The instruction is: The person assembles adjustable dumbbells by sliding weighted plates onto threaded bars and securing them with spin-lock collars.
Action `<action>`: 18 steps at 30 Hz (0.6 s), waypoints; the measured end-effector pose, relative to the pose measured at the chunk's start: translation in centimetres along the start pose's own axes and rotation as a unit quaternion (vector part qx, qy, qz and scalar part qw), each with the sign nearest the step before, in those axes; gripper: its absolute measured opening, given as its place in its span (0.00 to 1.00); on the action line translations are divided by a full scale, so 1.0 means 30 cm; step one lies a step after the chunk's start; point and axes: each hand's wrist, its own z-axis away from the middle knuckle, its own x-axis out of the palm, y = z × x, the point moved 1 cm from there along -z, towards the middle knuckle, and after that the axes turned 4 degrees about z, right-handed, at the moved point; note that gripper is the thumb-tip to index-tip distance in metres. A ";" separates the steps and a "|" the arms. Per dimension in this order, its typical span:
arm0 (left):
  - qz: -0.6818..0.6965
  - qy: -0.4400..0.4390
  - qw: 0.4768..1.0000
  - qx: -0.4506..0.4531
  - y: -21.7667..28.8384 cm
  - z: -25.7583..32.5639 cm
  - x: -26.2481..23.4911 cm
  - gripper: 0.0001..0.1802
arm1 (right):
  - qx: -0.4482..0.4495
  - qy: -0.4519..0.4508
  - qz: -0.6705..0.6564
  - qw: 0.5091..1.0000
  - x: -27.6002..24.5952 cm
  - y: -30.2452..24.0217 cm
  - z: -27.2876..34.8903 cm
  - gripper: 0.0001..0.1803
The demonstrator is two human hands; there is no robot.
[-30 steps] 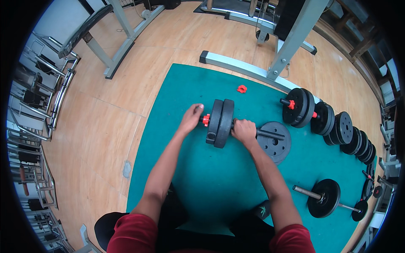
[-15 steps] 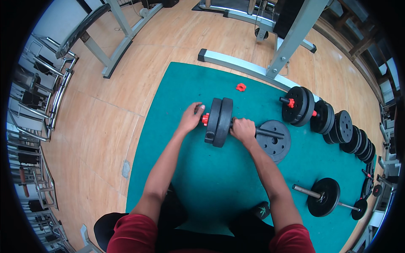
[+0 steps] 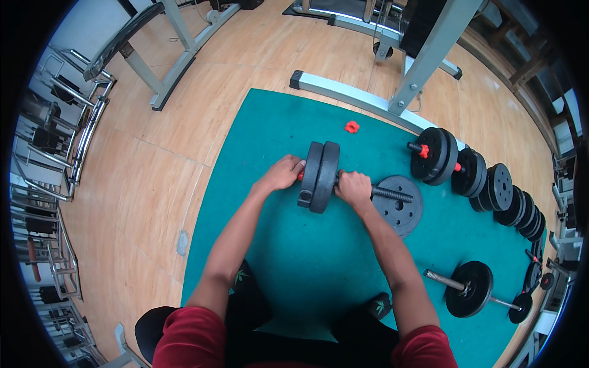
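A dumbbell with two dark grey weight plates (image 3: 319, 178) at its left end lies in front of me on the green mat (image 3: 276, 245). My left hand (image 3: 283, 172) is closed over the red star-shaped nut (image 3: 300, 176) outside the plates, and mostly hides it. Just right of the plates, my right hand (image 3: 354, 187) wraps around the bar. The bare threaded end of the dumbbell bar (image 3: 392, 194) sticks out past that hand, above a loose grey plate (image 3: 402, 211) lying flat. Another red star nut (image 3: 351, 127) rests farther off on the mat.
At the right stands a loaded dumbbell (image 3: 433, 155), followed by a row of upright plates (image 3: 502, 185). Nearer lies a second dumbbell with a metal bar (image 3: 469, 288). A grey machine frame (image 3: 350, 97) borders the mat's far edge; a bench (image 3: 138, 64) stands far left on the wooden floor.
My left hand has moved right and closed onto the red nut, which showed uncovered before. My right hand keeps its grip on the bar.
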 end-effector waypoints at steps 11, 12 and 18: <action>0.101 -0.048 0.994 -0.012 0.130 0.021 -0.103 0.11 | 0.018 -0.019 -0.005 1.000 -0.005 0.008 0.005 0.08; 0.107 -0.016 0.994 -0.015 0.125 0.024 -0.099 0.11 | 0.016 -0.019 -0.006 1.000 -0.003 0.004 0.005 0.08; 0.032 -0.103 0.994 -0.013 0.084 0.010 -0.074 0.16 | 0.012 -0.023 0.003 1.000 -0.004 0.010 0.006 0.08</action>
